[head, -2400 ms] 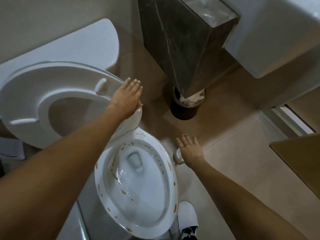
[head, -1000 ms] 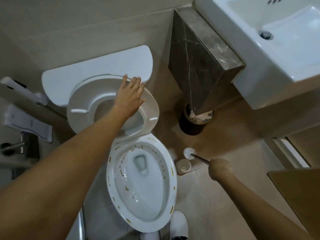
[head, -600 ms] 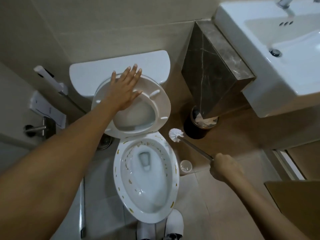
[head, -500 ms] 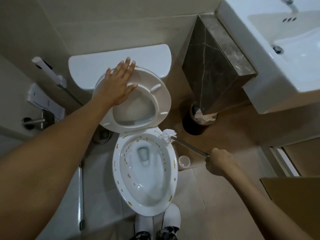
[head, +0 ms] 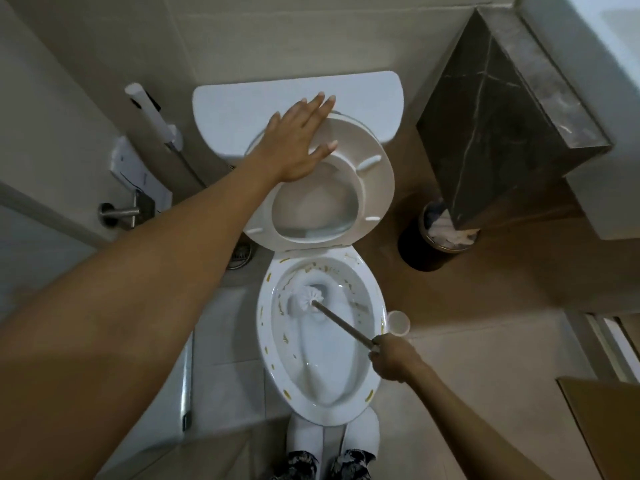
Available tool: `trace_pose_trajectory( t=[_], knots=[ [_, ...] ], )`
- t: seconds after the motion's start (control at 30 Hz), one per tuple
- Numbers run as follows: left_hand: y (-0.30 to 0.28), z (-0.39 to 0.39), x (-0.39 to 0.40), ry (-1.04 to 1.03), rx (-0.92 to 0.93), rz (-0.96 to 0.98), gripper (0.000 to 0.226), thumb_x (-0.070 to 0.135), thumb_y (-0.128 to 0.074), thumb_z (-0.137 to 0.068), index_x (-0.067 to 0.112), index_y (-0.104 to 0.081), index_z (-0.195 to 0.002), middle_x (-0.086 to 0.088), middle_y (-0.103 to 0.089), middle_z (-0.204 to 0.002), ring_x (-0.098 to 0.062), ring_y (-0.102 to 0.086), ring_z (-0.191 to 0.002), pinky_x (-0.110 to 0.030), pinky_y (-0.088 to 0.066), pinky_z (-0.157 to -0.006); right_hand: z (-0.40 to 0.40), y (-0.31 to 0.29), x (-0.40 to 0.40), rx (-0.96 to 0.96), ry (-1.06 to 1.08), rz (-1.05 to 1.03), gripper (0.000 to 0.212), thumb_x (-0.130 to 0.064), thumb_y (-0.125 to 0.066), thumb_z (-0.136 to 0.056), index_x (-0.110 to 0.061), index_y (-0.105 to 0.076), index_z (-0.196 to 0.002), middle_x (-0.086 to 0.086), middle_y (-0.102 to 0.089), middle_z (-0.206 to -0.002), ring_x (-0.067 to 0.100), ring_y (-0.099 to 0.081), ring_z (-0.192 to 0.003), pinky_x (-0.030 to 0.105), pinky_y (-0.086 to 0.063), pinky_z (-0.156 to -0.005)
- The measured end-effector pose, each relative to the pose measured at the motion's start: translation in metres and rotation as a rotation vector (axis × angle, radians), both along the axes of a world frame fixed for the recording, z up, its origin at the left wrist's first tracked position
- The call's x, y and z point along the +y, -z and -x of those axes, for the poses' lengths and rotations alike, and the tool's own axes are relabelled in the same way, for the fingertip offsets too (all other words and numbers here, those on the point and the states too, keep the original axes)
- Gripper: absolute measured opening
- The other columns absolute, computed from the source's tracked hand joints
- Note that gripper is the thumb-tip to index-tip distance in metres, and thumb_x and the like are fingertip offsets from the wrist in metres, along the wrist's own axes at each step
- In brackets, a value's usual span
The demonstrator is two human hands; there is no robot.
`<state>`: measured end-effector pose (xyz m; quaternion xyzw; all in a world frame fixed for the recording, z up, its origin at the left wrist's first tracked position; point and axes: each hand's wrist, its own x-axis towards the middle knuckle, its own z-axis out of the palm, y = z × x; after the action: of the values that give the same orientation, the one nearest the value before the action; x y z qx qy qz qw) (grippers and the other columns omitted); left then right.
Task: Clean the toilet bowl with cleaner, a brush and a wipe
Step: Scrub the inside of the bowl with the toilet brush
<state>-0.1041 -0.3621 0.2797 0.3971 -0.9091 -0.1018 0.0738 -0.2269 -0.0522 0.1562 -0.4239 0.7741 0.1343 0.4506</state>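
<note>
Moved from beside the rim down into the toilet bowl (head: 277,368) since the earlier frame: brush (head: 306,298), white head now low at the far end near the drain. Gripped at the near end of the handle by the right hand (head: 391,358), fingers curled round the rod, just off the bowl's right rim. Runs slantwise, long axis from the right hand up and leftward to the head, so any scrub stroke likely travels along that line or swings round the hand as a pivot. Nearer to the work by far: right hand. Kept flat with fingers spread, the left hand (head: 298,140) presses the raised seat (head: 374,188) back toward the tank (head: 363,102), well apart from the brush. Yellowish flecks dot the rim on the left, right and far sides, mostly out of the head's present reach. Beside the right rim on the floor, a small white holder (head: 399,322); farther right, a dark bin (head: 415,251).
</note>
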Motion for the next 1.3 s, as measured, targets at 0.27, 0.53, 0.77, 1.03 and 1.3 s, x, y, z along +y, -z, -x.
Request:
trace_pose_trajectory(
  t=[0.27,0.53,0.77,1.03,1.3],
  knots=[
    [0.004,0.003,-0.001,-0.050,0.025,-0.013,0.067,0.058,-0.028,-0.096,0.026,-0.011,-0.152,0.002,-0.011,-0.159,-0.020,-0.008,-0.146,-0.052,-0.009,-0.115,-0.025,0.032,0.014,-0.104,0.029,0.080,0.022,-0.020,-0.041,-0.097,-0.010,-0.054,-0.112,0.001,-0.056,-0.089,0.015,-0.051,-0.066,0.034,-0.052,-0.070],
    [-0.004,0.007,0.005,-0.088,-0.044,-0.017,0.069,0.057,-0.026,-0.096,0.025,-0.002,-0.152,0.003,-0.002,-0.160,-0.021,-0.003,-0.147,-0.051,-0.006,-0.115,-0.028,0.046,0.033,-0.118,-0.178,0.127,0.042,-0.026,-0.031,-0.102,-0.027,-0.039,-0.144,0.008,-0.064,-0.120,0.027,-0.061,-0.106,0.036,-0.051,-0.089],
    [-0.002,0.009,0.011,-0.102,-0.024,0.013,0.073,0.058,-0.028,-0.095,0.025,0.004,-0.152,0.003,0.006,-0.160,-0.022,0.002,-0.147,-0.052,-0.003,-0.116,-0.037,0.056,0.044,-0.145,-0.215,0.158,0.040,-0.027,-0.034,-0.100,-0.031,-0.042,-0.139,0.005,-0.065,-0.109,0.023,-0.064,-0.096,0.035,-0.055,-0.084],
    [0.000,0.010,0.019,-0.132,-0.041,0.048,0.075,0.060,-0.027,-0.095,0.024,0.007,-0.151,0.000,0.008,-0.160,-0.024,0.005,-0.147,-0.053,0.001,-0.116,-0.028,0.064,0.050,-0.148,-0.271,0.198,0.040,-0.027,-0.033,-0.101,-0.029,-0.040,-0.140,0.007,-0.065,-0.109,0.026,-0.064,-0.096,0.034,-0.053,-0.084],
    [0.007,0.013,0.013,-0.163,-0.039,0.092,0.075,0.061,-0.026,-0.094,0.024,0.007,-0.151,-0.001,0.006,-0.160,-0.025,0.003,-0.147,-0.052,0.000,-0.116,-0.025,0.086,0.058,-0.160,-0.275,0.206,0.042,-0.026,-0.033,-0.100,-0.032,-0.039,-0.141,0.007,-0.065,-0.111,0.027,-0.063,-0.100,0.035,-0.052,-0.087]
  ],
)
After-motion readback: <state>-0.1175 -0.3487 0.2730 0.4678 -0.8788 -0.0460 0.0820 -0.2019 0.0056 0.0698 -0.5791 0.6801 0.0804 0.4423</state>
